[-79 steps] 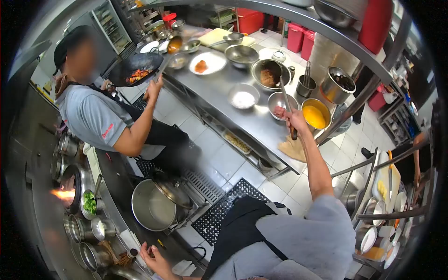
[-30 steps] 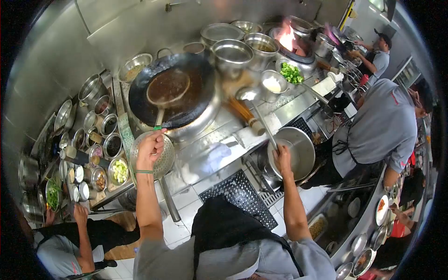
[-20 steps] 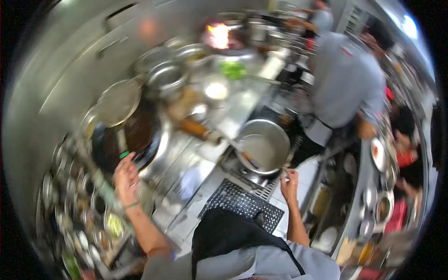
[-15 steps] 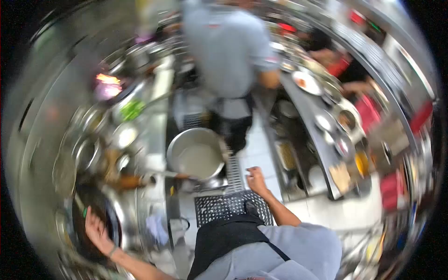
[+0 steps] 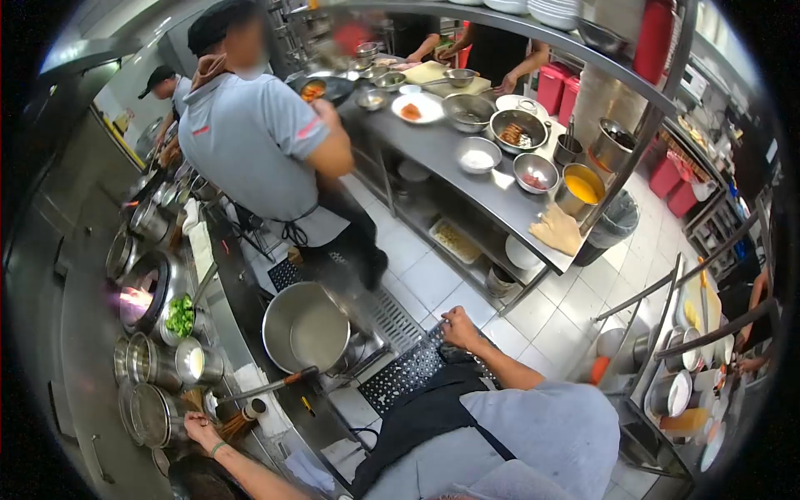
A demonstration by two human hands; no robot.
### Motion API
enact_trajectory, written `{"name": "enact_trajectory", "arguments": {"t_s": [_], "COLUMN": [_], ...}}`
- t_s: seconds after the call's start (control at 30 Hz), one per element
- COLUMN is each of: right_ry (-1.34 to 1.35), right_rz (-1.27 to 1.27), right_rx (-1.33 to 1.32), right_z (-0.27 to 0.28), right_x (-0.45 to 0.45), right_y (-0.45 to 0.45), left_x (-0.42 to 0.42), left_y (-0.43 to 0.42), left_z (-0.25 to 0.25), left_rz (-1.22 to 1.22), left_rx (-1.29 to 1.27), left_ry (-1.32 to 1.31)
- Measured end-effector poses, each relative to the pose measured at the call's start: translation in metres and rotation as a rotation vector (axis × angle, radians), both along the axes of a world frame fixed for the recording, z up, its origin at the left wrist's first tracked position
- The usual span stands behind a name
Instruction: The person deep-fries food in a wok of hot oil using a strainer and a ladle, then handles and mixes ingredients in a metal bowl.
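My left hand [image 5: 201,430] is over the cooking line at lower left, fingers drawn together beside a metal strainer pot [image 5: 152,414]. Whether it grips anything is hidden. Close to its fingers lies a bamboo brush [image 5: 239,422], and below my wrist is a dark wok [image 5: 204,478]. A long-handled ladle [image 5: 268,384] rests across the counter edge towards a large stockpot [image 5: 307,329] of cloudy liquid. Over the floor mat, my right hand [image 5: 460,328] hangs in front of my apron. Its fingers are curled and nothing shows in them.
A co-worker [image 5: 250,150] in a grey shirt stands ahead in the aisle. At left a flame burns by a wok [image 5: 143,293], near a bowl of chopped greens [image 5: 180,317]. A steel table [image 5: 417,150] with bowls runs along the right; a rack [image 5: 667,350] stands at far right.
My view has turned to the right and sharpened. My left hand has moved from over the dark wok to beside the strainer pot, its fingers now drawn together. My right hand remains low before me.
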State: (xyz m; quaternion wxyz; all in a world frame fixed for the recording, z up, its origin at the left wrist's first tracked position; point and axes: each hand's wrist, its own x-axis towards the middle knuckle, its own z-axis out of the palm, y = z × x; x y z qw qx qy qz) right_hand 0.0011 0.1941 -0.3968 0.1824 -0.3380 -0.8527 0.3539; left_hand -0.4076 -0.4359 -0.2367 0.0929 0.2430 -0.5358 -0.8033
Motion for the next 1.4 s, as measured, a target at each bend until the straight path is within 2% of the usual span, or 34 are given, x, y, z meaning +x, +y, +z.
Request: {"name": "enact_trajectory", "arguments": {"t_s": [0.03, 0.1, 0.33, 0.5, 0.6, 0.67, 0.77, 0.83, 0.97, 1.13, 1.17, 1.23, 1.3, 1.37, 1.4], "right_ry": [0.004, 0.012, -0.008, 0.018, 0.022, 0.025, 0.031, 0.027, 0.054, 0.216, 0.24, 0.322, 0.621, 0.962, 1.005], "right_rz": [0.0, 0.006, 0.058, 0.061, 0.027, -0.003, -0.04, -0.05, -0.093, -0.178, -0.21, -0.353, -0.525, -0.636, -0.655], "right_rx": [-0.005, -0.016, -0.022, -0.015, -0.006, -0.008, -0.025, -0.044, -0.047, -0.007, 0.053, -0.142, -0.656, -0.864, -0.976], "right_z": [-0.003, -0.011, -0.011, -0.006, -0.004, -0.005, -0.009, -0.012, -0.005, 0.007, 0.023, 0.036, 0.065, 0.063, 0.069], "right_x": [0.003, 0.006, 0.005, 0.002, 0.006, 0.013, 0.023, 0.031, 0.038, 0.039, 0.038, 0.038, 0.037, 0.036, 0.039], "right_y": [0.006, 0.015, 0.045, 0.066, 0.081, 0.09, 0.106, 0.116, 0.133, 0.169, 0.181, 0.216, 0.258, 0.311, 0.338], "left_x": [0.023, 0.001, 0.012, 0.054, 0.09, 0.113, 0.146, 0.166, 0.196, 0.216, 0.221, 0.228, 0.237, 0.246, 0.25], "left_y": [0.037, 0.022, 0.047, 0.094, 0.118, 0.146, 0.211, 0.258, 0.346, 0.413, 0.423, 0.44, 0.458, 0.476, 0.485], "left_z": [0.028, -0.003, -0.013, -0.006, -0.01, -0.026, -0.038, -0.037, -0.012, 0.005, 0.008, 0.007, 0.009, 0.014, 0.017], "left_rz": [0.007, -0.043, -0.158, -0.16, -0.369, -0.495, -0.427, -0.442, -0.483, -0.617, -0.638, -0.678, -0.728, -0.8, -0.832], "left_rx": [0.032, 0.079, 0.164, 0.072, 0.079, 0.342, 0.197, 0.212, 0.166, 0.132, 0.119, 0.076, 0.059, 0.027, 0.012], "left_ry": [0.012, 0.063, 0.06, 0.094, 0.045, 0.03, -0.077, -0.07, -0.171, -0.211, -0.212, -0.211, -0.205, -0.205, -0.204]}}
